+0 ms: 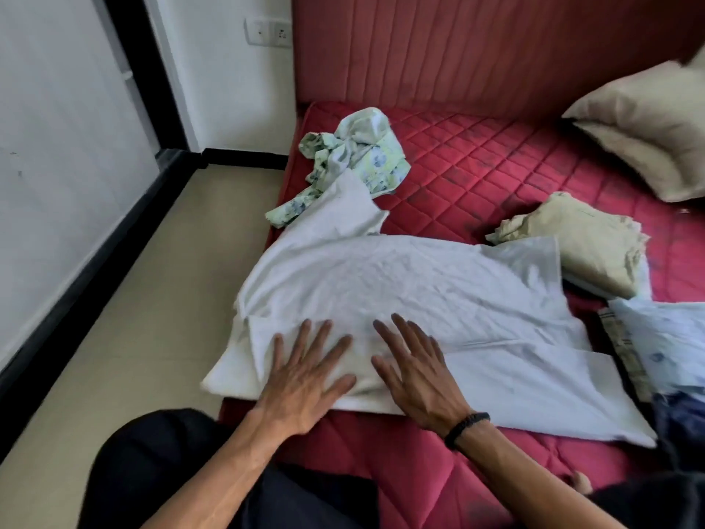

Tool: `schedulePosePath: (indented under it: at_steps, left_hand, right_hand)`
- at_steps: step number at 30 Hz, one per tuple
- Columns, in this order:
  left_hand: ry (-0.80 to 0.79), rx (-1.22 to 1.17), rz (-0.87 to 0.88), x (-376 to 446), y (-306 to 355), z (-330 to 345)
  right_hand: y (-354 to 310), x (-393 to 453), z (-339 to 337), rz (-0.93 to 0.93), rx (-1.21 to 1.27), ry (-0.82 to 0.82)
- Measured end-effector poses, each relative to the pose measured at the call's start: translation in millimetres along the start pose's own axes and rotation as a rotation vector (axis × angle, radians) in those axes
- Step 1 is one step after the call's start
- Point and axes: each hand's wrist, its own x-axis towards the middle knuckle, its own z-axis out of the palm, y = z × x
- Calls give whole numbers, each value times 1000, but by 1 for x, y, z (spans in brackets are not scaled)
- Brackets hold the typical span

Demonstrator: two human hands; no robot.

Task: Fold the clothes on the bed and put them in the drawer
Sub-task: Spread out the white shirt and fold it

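Observation:
A white garment (400,284) lies spread across the near left part of the red quilted mattress (496,173), its left end hanging over the bed's edge. My left hand (305,376) and my right hand (416,372) lie flat on its near edge, side by side, fingers straight and spread. A crumpled green floral garment (358,154) lies behind the white one near the bed's left edge. A folded beige cloth (580,242) rests to the right, partly under the white garment's far corner.
A pale blue printed cloth (663,337) and a dark item lie at the right edge. A beige pillow (648,124) leans at the red headboard. Tan floor (152,299) and a white wall run along the left. No drawer is in view.

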Motion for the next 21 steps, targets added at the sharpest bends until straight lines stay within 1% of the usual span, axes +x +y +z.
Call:
schedulePosePath:
  at_steps: [1, 2, 4, 7, 8, 11, 14, 15, 17, 20, 21]
  left_hand:
    - [33, -6, -26, 4, -9, 7]
    - [93, -13, -34, 14, -11, 8]
    - [168, 2, -95, 25, -28, 9]
    - [133, -6, -175, 37, -47, 12]
    - [131, -18, -193, 39, -52, 14]
    - [195, -17, -262, 61, -66, 10]
    - [155, -63, -390, 83, -81, 0]
    - [144, -69, -436, 91, -88, -3]
    - [150, -79, -494, 109, -98, -9]
    - [259, -89, -495, 133, -102, -16]
    - [290, -91, -487, 144, -103, -24]
  right_hand:
    - [20, -1, 3, 44, -100, -69]
    - [46, -6, -1, 75, -176, -83]
    - [84, -11, -9, 156, -230, -86]
    - [137, -14, -32, 371, -179, -80]
    - [152, -15, -37, 409, -167, -80]
    - [195, -6, -53, 412, -158, -82]
    - [232, 2, -65, 422, -194, -74]
    - [241, 3, -68, 428, -209, -53]
    - [254, 5, -71, 423, -249, 39]
    - [263, 27, -79, 389, -319, 219]
    - [270, 42, -85, 344, -358, 266]
